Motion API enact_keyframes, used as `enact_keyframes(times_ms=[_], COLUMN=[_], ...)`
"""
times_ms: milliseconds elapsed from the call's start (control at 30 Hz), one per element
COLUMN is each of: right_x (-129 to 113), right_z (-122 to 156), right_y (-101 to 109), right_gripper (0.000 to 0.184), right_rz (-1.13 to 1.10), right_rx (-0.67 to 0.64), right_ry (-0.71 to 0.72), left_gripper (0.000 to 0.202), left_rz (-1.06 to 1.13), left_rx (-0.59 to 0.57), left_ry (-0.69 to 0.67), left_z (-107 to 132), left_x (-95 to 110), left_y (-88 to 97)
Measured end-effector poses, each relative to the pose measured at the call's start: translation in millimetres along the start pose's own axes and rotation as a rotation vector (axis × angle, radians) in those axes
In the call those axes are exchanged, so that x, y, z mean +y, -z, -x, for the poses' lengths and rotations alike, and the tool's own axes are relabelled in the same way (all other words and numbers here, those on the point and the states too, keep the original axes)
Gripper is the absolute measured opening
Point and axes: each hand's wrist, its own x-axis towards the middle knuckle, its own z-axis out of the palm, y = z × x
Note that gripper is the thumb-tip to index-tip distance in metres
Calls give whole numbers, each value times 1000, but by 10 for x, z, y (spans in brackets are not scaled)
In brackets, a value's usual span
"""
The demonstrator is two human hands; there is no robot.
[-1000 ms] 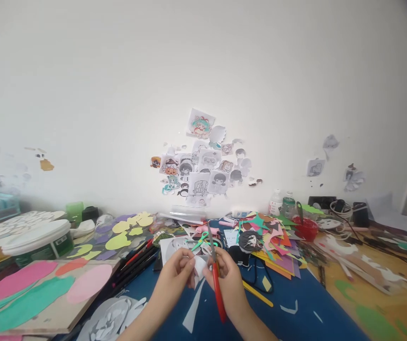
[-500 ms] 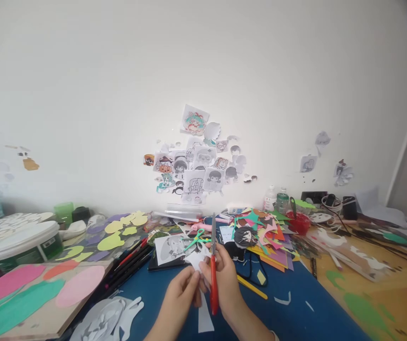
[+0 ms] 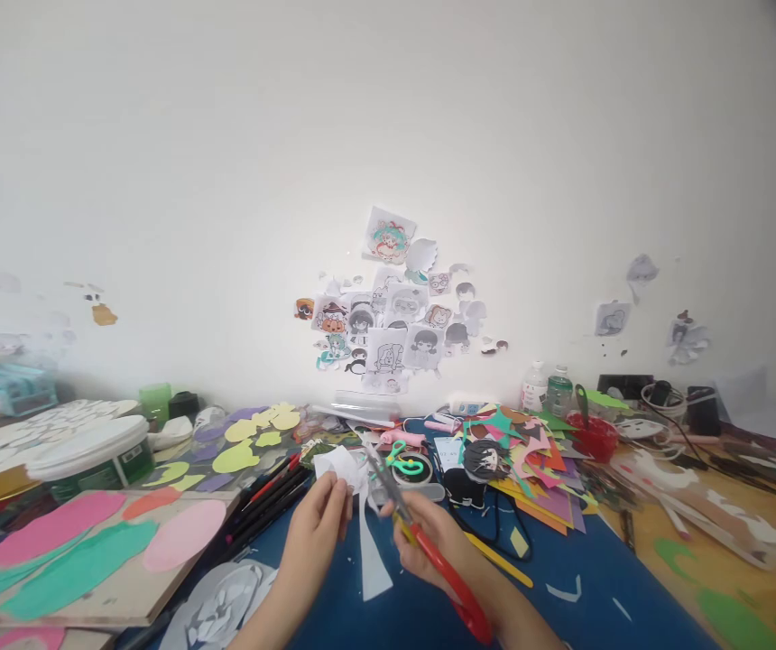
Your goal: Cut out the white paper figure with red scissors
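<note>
L hand: we're pinching white paper, most of it projecting just beyond that hand's grip. R hand: we're gripping red-handled scissors, blades pointing fwd. and L of it. A white strip is extending betw. both hands; green-handled scissors are lying just beyond the R hand.

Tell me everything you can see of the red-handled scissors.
The red-handled scissors are held in the right hand, slanted above the blue mat. Their grey, metal-looking blades point away and leftward; the plastic-looking red handle runs back and rightward. A yellow patch shows near the join. Blur hides whether the blades are parted.
</note>
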Motion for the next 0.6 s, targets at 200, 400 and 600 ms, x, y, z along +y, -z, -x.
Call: enact_keyframes(times_ms=[200,400,600], right_x=[-119,-80,9], right_z=[21,15,5], right_y=[48,49,36], right_gripper=[31,29,32], right_rz=[261,313,285], right_rx=[-125,-146,-111], right_ry=[-54,-52,-61], left_gripper=[34,34,32], left_rz=[154,213,122], left_rx=[89,80,-25], left_ry=[-7,-42,-31], left_z=[35,44,71], left_x=[90,125,167], left_y=[34,68,51])
